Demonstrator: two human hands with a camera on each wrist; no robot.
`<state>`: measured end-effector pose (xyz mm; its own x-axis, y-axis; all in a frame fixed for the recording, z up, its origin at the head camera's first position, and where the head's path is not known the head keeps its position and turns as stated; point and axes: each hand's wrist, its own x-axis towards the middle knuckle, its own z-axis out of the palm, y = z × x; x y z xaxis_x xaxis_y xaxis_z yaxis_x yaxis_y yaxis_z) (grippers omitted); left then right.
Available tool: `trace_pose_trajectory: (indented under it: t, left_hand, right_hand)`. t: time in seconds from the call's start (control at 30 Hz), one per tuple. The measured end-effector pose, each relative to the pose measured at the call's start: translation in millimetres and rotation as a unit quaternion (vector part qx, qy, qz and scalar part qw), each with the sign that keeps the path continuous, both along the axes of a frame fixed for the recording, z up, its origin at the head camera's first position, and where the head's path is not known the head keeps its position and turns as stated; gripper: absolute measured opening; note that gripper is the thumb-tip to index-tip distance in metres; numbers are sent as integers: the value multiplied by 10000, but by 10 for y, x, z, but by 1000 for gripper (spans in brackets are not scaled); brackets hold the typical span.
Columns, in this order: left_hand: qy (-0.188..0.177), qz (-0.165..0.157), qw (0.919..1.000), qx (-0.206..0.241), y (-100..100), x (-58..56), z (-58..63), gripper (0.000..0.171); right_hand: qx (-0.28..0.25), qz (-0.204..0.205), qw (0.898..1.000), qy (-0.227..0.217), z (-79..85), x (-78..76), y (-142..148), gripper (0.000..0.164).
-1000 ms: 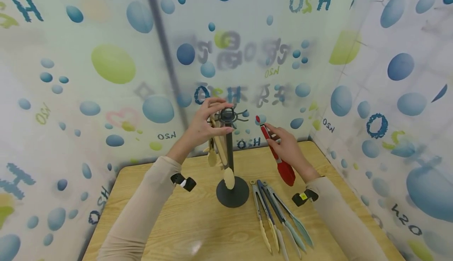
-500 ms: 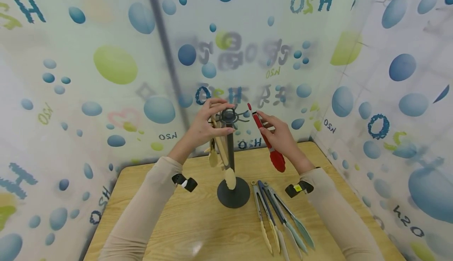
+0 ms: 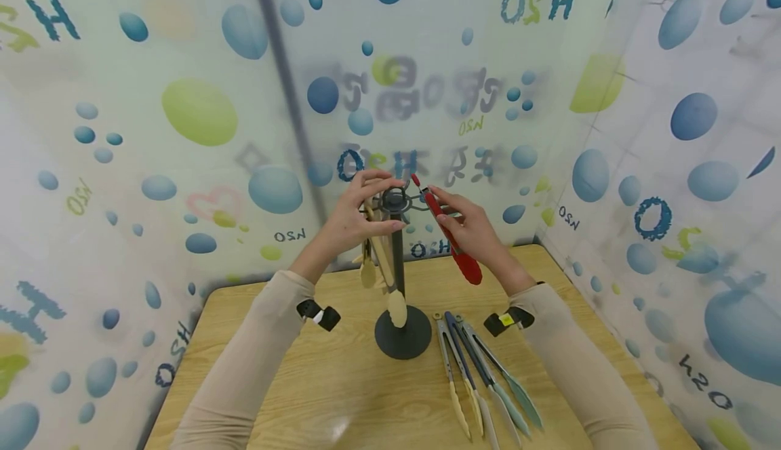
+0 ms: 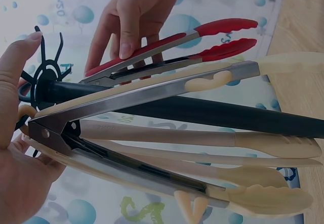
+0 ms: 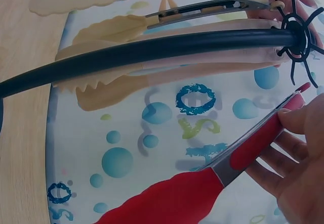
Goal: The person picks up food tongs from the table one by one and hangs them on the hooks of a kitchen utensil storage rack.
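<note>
A dark utensil stand point(image 3: 398, 253) with a ring of hooks point(image 5: 299, 37) rises from a round base. My left hand point(image 3: 350, 218) holds its top, thumb and fingers curved around the hooks from the left. Cream tongs point(image 4: 167, 90) hang spread from a hook near that hand, with other cream utensils point(image 4: 273, 142) hanging behind them. From the right, my right hand point(image 3: 468, 225) pinches red tongs point(image 3: 467, 269) near their hinge end. Their red loop point(image 5: 303, 87) is close beside the hook tips, while the red heads point down and to the right.
Several tongs lie side by side on the wooden table point(image 3: 305, 382), right of the stand's base point(image 3: 403, 336); they include cream-tipped tongs point(image 3: 457, 406) and pale-green-tipped tongs point(image 3: 523, 396). A patterned curtain point(image 3: 183, 43) surrounds the table at the back and sides.
My right hand has brought the red tongs left and slightly up, from well right of the stand to beside its hooks. The left hand keeps its hold on the stand's top.
</note>
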<state>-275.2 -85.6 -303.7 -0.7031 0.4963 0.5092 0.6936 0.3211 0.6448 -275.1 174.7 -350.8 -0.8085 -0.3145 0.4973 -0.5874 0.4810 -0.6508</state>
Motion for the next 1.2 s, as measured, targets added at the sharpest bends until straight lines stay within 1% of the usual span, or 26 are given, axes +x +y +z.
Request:
trace_pose_trajectory:
  t: [0.13, 0.27, 0.43, 0.63, 0.77, 0.9, 1.0, 1.2]
  left_hand:
    - [16, -7, 10000, 5, -7, -11, -11, 61]
    - [37, -33, 10000, -1, -5, -20, -16, 62]
    - [42, -47, 10000, 5, -1, -10, -12, 63]
    - [78, -82, 9999, 66, -1, -10, -12, 62]
    - [48, -111, 9999, 117, 2, -20, -18, 61]
    - [42, -90, 9999, 113, 4, -19, -21, 61]
    - [52, -62, 9999, 98, 2, -15, -18, 61]
    - [-1, -105, 9999, 100, -13, -6, -11, 61]
  right_hand:
    - [-12, 71, 10000, 54, 0, -2, -49, 58]
    - [-1, 38, 10000, 10, -10, -12, -71, 58]
    - [-106, 55, 9996, -255, -22, -16, -92, 56]
    - [-321, 274, 9964, -739, -65, -16, -131, 55]
    - [-479, 349, 9933, -995, -114, -12, -155, 55]
    - [-605, 447, 9911, -1095, -159, -12, -171, 56]
    - [-703, 571, 9896, -1118, -207, -43, -184, 56]
    - [-942, 859, 9844, -1216, -292, -100, -231, 56]
